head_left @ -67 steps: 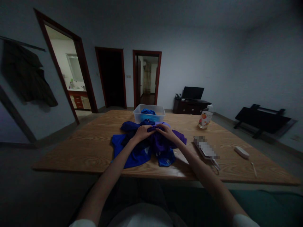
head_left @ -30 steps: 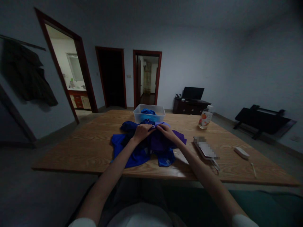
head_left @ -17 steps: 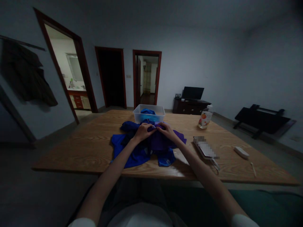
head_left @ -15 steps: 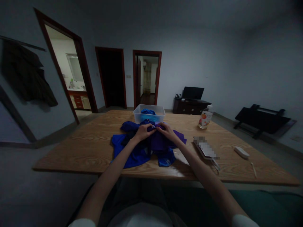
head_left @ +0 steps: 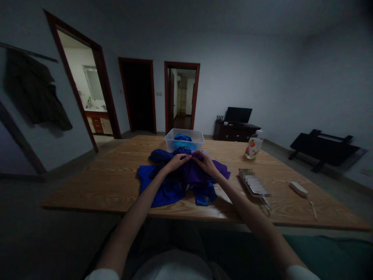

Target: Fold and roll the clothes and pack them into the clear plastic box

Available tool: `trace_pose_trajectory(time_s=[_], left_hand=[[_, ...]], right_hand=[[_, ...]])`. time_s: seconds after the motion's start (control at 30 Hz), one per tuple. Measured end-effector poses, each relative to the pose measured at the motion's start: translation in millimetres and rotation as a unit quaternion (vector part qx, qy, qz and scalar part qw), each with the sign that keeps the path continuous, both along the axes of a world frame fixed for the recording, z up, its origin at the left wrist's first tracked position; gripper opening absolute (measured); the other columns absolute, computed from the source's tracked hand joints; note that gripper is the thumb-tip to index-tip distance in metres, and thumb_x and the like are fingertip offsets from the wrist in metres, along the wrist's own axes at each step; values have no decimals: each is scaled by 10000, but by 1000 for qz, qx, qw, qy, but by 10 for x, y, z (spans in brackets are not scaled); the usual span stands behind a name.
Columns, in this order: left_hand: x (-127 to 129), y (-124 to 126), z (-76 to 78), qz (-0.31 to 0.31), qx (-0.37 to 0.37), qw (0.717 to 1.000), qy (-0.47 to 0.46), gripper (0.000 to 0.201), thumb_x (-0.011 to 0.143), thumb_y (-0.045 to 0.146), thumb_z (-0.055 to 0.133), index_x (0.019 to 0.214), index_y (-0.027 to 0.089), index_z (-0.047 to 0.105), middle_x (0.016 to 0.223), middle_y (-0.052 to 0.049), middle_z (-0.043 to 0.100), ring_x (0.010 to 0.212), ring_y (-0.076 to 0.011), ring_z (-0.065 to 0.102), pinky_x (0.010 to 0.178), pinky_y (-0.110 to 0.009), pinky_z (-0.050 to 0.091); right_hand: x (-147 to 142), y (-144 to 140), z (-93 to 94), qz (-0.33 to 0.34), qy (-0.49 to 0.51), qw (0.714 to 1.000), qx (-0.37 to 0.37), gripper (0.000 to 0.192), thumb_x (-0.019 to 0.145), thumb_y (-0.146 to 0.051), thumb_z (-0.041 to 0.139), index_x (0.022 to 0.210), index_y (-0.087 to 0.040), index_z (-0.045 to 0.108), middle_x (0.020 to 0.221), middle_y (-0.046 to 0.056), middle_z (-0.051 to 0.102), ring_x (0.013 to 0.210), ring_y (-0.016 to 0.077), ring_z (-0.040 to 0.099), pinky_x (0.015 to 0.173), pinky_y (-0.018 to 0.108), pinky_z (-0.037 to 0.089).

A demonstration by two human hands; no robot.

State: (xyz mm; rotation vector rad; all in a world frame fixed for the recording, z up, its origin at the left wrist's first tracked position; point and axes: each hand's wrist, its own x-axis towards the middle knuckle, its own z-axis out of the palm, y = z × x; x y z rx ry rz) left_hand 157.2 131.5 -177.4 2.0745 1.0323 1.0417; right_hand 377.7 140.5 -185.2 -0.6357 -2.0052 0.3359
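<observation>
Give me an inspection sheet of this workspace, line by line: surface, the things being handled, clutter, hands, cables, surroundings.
Surface: wooden table, grain visible, dim light.
Things in hand: purple cloth garment bunched on top of crumpled blue cloth garments; clear plastic tub just behind, blue cloth inside.
Clutter: clear pump bottle with fruit label far right; blurred flat object; small white oblong device; thin white stick.
Hands: left hand and right hand meet at the purple garment's top, fingers pinching the fabric.
Cables: nothing seen.
Surroundings: three doorways with dark red frames; dark garment hung on left wall; screen on low dark cabinet; low black stand at right.
</observation>
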Motion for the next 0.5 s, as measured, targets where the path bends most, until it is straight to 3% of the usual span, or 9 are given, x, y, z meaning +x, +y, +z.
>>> trace_pose_trajectory(time_s=[0.17,0.3,0.5], left_hand=[[-16,41,-27,-43,-29,999,-11,656,903,686,509,1179,125,709,1151,-83,721,1014,-223,639,981,-328,479],[-2,72,-62,-49,-24,998,-30,622,925,658,494,1161,125,713,1179,-96,711,1073,-229,622,1031,-344,451],[10,61,-70,-43,-11,999,-27,632,913,694,485,1066,123,709,1033,-66,713,939,-196,614,879,-285,476]], right_hand=[[-27,3,-33,-26,-16,999,40,249,975,-372,594,1175,-230,642,1140,62,694,1056,241,654,954,380,502],[-26,11,-46,-29,-37,997,68,219,982,-325,572,1167,-230,643,1153,77,682,1074,245,639,961,393,495],[-12,25,-52,-32,-50,996,63,236,970,-344,586,1174,-235,630,1142,73,682,1059,246,637,942,390,499]])
